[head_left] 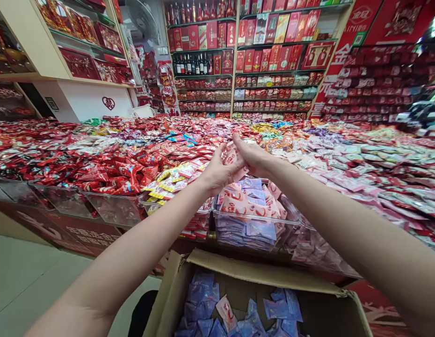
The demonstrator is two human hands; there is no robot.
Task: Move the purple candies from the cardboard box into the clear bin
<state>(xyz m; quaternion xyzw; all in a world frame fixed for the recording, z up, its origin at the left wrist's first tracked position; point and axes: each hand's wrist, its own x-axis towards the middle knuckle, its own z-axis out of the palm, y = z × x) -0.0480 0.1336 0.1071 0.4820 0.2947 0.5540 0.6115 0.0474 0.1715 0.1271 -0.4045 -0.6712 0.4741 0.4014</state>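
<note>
I see small pink packets (232,157) with red print in the middle of the frame, held between my left hand (220,172) and right hand (251,153). Just below, a clear bin (256,216) has purple packets (255,194). The arms (147,248) block some piles (129,171). A cardboard box (266,273) sits at the bottom.

Brightly lit, soft shadows, stretched edges

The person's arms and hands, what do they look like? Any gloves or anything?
The left forearm and right forearm are bare and tapering, with no sleeve, watch or bracelet showing. The left hand and right hand wear no gloves; I can't tell about rings.
</note>
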